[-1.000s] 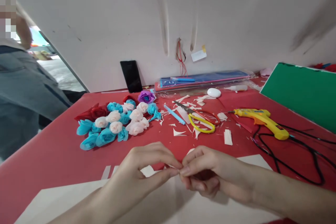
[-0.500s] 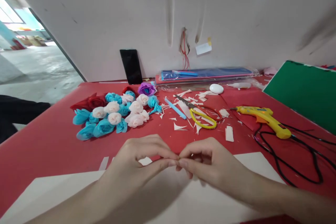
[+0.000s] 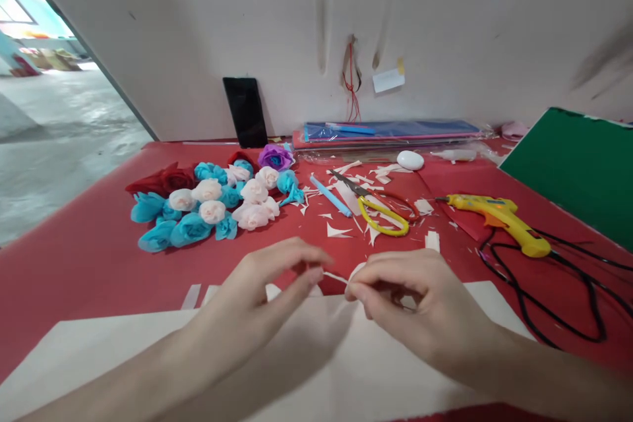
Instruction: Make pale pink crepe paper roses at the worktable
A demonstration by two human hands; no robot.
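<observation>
Between finger and thumb, my right hand [image 3: 415, 290] pinches a small white paper piece [image 3: 357, 270]. A thin, twisted-looking white end [image 3: 336, 277] sticks out of it to the left. My left hand [image 3: 277, 290] is just beside that end, thumb and forefinger apart; the forefinger is a little blurred. Both hands are above a large white sheet [image 3: 297, 356] on the red table. Other small white paper pieces [image 3: 273, 291] lie partly hidden behind my left hand.
Paper flowers [image 3: 211, 191] in blue, white, red and purple lie at left. Yellow-handled scissors [image 3: 383, 216], a light-blue pen-like stick [image 3: 331, 196] and paper scraps [image 3: 339, 231] are ahead. A yellow glue gun [image 3: 504, 214] with black cord lies right. A phone [image 3: 245, 112] leans against the wall.
My hands have moved apart from their shared pinch. The left fingers have spread and come off the paper, while the right hand keeps it. The view has shifted slightly.
</observation>
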